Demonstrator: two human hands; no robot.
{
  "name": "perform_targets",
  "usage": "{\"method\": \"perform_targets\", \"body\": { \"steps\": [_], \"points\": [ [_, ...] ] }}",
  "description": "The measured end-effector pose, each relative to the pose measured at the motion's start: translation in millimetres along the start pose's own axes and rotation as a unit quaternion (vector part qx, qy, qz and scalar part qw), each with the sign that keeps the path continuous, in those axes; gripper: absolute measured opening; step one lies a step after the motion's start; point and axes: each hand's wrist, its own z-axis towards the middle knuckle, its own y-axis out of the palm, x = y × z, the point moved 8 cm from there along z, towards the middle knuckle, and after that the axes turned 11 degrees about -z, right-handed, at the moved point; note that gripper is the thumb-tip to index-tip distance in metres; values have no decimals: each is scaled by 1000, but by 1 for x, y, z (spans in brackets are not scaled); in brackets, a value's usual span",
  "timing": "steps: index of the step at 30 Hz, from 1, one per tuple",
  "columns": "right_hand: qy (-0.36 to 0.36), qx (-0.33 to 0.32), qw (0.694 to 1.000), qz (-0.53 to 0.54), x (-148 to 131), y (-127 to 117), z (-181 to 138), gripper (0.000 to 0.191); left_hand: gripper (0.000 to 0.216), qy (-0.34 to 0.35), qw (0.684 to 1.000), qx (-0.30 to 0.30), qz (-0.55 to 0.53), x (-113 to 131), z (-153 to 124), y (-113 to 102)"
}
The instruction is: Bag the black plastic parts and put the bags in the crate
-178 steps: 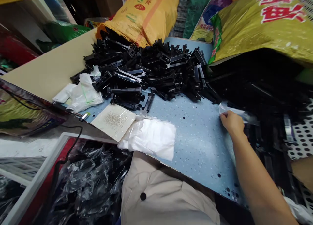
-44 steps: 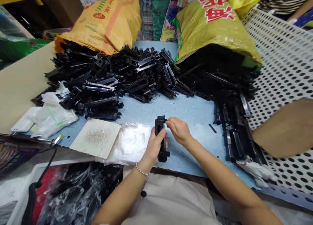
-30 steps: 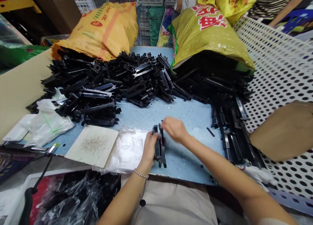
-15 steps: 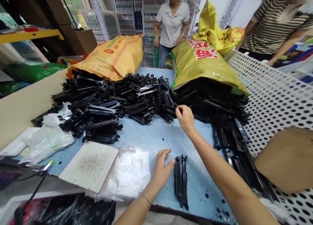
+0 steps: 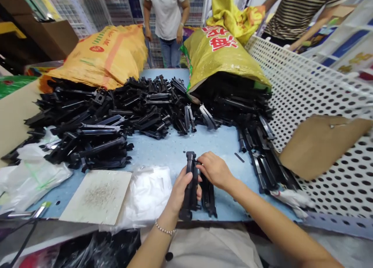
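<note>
My left hand is closed round a long black plastic part and holds it upright on the blue table. My right hand pinches at the upper end of that part. A second black part lies flat on the table just right of it, under my right wrist. A large pile of black plastic parts spreads across the back of the table.
An orange sack and a yellow sack spill parts at the back. A tile with small metal bits and white plastic bags lie at the front left. A white perforated crate and brown cardboard stand right. Two people stand behind.
My right hand came back from the pile. My left hand, open half a second ago, now grips a black part upright beside the one lying on the table.
</note>
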Motion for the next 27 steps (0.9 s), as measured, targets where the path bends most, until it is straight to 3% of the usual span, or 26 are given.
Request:
{"method": "perform_targets", "body": {
  "steps": [3, 6, 9, 11, 15, 17, 23, 27],
  "points": [
    [-58, 7, 998, -24, -3, 2, 1, 25, 50, 8, 1000, -3, 9, 0, -6, 2],
    [-58, 24, 998, -11, -4, 0, -3, 29, 48, 21, 1000, 7, 21, 4, -9, 3],
    [-46, 2, 999, -18, -7, 4, -8, 33, 47, 4, 1000, 15, 21, 1, -10, 3],
    [-13, -15, 1000, -6, -6, 10, -12, 37, 49, 4, 999, 27, 36, -1, -11, 1],
    [136, -33, 983, 115, 13, 18, -21, 42, 56, -2, 996, 24, 83, -5, -11, -2],
    [162, -56, 974, 150, 14, 16, -25, 39, 55, -11, 997, 32, 71, -5, -9, -7],
    [33, -152, 981, 113, -39, -6, -43, 30, 47, 25, 990, 137, 14, 18, -1, -35],
    [-38, -134, 989, 53, -72, -5, -51, 29, 46, 16, 990, 139, -13, 17, 1, -29]
  ]
}}
